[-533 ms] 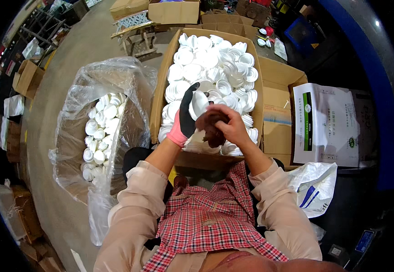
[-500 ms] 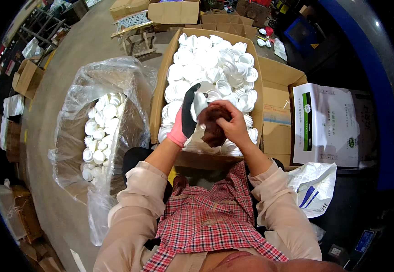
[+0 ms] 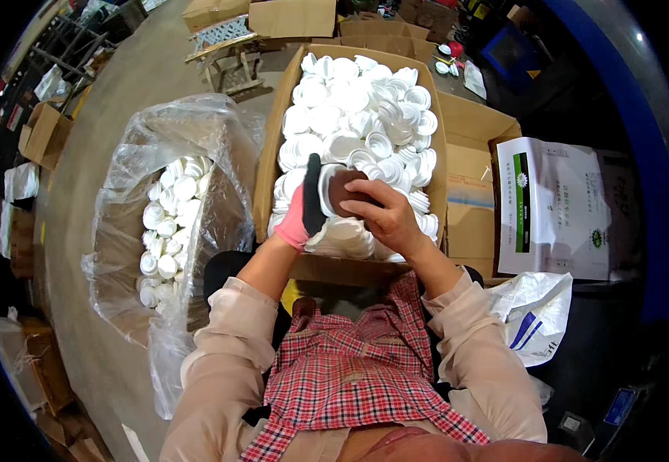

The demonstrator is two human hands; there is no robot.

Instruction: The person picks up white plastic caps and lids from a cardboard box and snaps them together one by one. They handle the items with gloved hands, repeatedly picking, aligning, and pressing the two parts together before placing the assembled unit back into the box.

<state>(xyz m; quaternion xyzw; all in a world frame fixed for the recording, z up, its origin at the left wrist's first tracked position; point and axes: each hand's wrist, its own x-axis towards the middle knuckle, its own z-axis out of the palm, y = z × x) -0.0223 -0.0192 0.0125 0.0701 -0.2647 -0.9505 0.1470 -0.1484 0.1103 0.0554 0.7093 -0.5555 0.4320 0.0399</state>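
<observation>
White plastic cap (image 3: 326, 189) gripped between both hands above cardboard box (image 3: 266, 162) of caps; gloved left hand (image 3: 306, 208) curled around its left rim, bare right hand (image 3: 384, 215) clasping right side; bagged caps (image 3: 169, 223) well left

The left hand (image 3: 303, 215) wears a pink glove with a black palm and fingers; the right hand (image 3: 384, 215) is bare. Both arms have pale beige long sleeves (image 3: 219, 362). Below the gloved hand, a red-and-white checked apron (image 3: 350, 369) covers the chest.
</observation>
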